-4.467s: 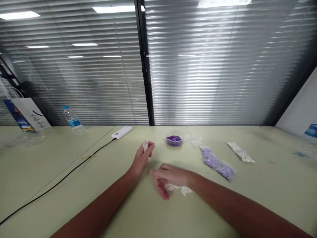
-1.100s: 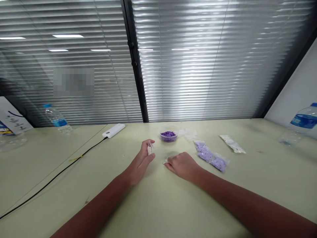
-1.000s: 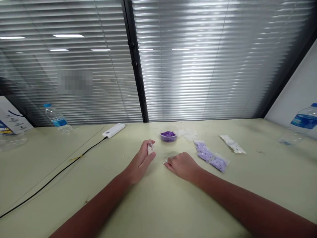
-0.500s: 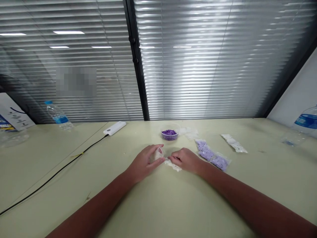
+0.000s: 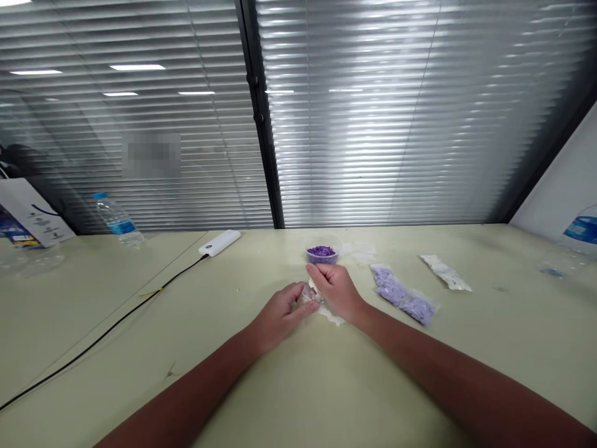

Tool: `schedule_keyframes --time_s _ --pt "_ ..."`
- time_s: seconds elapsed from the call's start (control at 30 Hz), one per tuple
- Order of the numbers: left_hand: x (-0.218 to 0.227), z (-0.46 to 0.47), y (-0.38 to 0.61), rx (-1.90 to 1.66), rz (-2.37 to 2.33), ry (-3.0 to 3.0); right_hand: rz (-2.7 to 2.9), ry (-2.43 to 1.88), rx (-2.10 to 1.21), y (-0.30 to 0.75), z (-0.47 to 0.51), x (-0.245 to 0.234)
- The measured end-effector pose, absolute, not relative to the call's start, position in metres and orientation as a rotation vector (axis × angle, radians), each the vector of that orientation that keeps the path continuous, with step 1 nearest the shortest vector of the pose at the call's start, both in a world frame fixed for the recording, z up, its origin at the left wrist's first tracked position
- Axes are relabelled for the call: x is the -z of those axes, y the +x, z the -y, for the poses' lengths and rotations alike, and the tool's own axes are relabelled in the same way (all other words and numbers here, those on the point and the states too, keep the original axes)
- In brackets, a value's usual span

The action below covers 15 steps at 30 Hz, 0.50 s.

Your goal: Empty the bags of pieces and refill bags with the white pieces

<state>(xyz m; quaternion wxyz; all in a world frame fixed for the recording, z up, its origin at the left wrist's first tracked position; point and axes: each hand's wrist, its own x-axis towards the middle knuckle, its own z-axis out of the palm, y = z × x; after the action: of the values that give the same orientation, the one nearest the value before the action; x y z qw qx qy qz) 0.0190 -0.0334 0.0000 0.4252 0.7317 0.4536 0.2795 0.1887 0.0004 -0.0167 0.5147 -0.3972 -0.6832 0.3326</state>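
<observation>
My left hand (image 5: 280,314) is curled around a small clear plastic container (image 5: 308,296), thumb on the near side and fingers on the far side. My right hand (image 5: 339,290) is closed just above and to the right of the container's mouth. A bit of white shows under its fingers, but what they pinch is hidden. Beneath my right hand, small white pieces (image 5: 332,317) lie on the table. Just beyond the hands stands a clear round tub (image 5: 321,257) filled with small purple pieces.
Lilac packets of small pieces (image 5: 403,295) lie to the right, with a white packet (image 5: 445,272) farther off. Crumpled clear plastic (image 5: 361,252) sits beside the tub. A white power bank (image 5: 220,242) trails a black cable (image 5: 116,316). Water bottles (image 5: 119,221) stand at both sides.
My right hand has risen and moved left from the white pieces to over the clear container. My left hand keeps its hold, with the container tipped differently. The view has shifted slightly.
</observation>
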Motion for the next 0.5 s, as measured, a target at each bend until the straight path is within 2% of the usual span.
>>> schedule_keyframes --time_s 0.5 --pt "-0.0003 0.0341 0.0193 -0.718 -1.065 1.900 1.826 -0.857 -0.581 0.1964 0.0048 0.0288"
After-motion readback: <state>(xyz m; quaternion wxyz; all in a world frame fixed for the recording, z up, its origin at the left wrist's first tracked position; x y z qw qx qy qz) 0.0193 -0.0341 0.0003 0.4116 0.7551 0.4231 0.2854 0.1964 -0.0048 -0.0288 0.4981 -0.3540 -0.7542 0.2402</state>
